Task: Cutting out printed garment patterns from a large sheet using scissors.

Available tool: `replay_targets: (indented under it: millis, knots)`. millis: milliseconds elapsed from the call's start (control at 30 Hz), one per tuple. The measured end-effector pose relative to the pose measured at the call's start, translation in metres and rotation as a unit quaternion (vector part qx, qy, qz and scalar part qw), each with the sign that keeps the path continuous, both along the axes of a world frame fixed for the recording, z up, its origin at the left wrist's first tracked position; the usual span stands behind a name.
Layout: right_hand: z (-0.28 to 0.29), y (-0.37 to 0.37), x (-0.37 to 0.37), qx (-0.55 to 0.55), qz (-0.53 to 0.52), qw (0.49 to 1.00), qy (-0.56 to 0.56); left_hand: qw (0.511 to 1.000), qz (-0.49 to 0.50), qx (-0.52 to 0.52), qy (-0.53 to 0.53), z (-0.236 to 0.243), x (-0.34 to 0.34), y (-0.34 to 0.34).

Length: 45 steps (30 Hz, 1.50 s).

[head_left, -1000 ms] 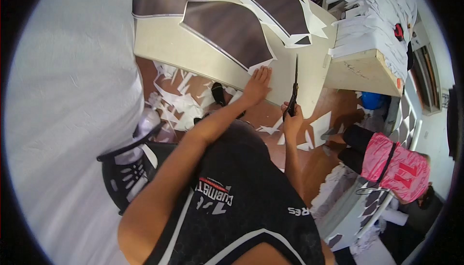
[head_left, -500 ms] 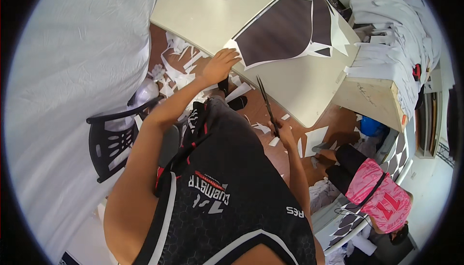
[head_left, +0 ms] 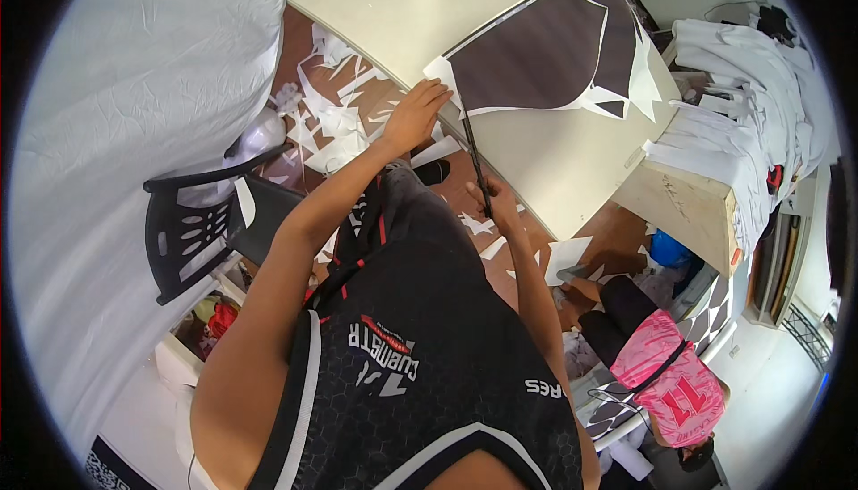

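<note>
A dark panel [head_left: 527, 56] with a white margin lies on the pale table, its near-left corner by the table's edge. My left hand [head_left: 418, 116] is at that corner, fingers stretched out flat against the white margin; its thumb is not clearly visible. My right hand [head_left: 497, 206] grips long dark scissors [head_left: 474, 155] by the handles. Their blades point away from me, and the tips overlap the panel's near-left edge, close to my left fingertips. Whether the blades are parted, I cannot tell. Another dark panel [head_left: 617, 43] lies partly beneath the first one.
White scraps [head_left: 340, 128] litter the brown floor below the table [head_left: 559, 181]. A black chair [head_left: 192, 231] stands at left beside a large white cloth [head_left: 134, 114]. White fabric [head_left: 733, 88] is piled on a box at right. A person in a pink shirt [head_left: 666, 374] sits at lower right.
My right hand has brought the scissors forward and left, from short of the panel to its near-left edge. My left hand stays by the corner. The whole view has shifted slightly.
</note>
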State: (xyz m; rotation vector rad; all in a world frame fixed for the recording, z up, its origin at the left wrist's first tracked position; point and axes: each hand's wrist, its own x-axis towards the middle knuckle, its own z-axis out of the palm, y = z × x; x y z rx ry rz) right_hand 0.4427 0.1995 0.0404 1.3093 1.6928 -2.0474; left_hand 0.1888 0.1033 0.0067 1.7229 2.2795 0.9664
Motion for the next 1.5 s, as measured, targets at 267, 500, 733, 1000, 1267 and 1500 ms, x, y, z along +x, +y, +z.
replay_targets:
  millis: [267, 500, 733, 1000, 1267, 1500]
  knots:
    - [-0.007, -0.003, 0.006, 0.023, -0.001, 1.0, -0.001, 1.0, 0.021, -0.003, -0.002, 0.003, 0.02, 0.001]
    - [-0.006, -0.004, 0.006, 0.022, -0.01, 1.0, -0.01, 0.999, 0.032, 0.006, -0.009, -0.003, 0.028, 0.002]
    - [-0.003, 0.0, -0.003, 0.024, -0.005, 1.0, -0.018, 0.999, 0.028, 0.014, -0.044, -0.014, 0.025, -0.001]
    - [-0.005, 0.015, -0.016, 0.039, 0.032, 0.999, -0.013, 0.996, 0.037, 0.023, -0.075, -0.016, 0.024, -0.002]
    - [-0.002, 0.039, -0.029, 0.056, 0.08, 0.995, 0.001, 0.996, 0.047, 0.015, -0.078, -0.008, 0.023, 0.0]
    - [-0.002, 0.05, -0.035, 0.044, 0.097, 0.994, -0.002, 0.991, 0.121, 0.06, -0.013, 0.01, 0.011, 0.014]
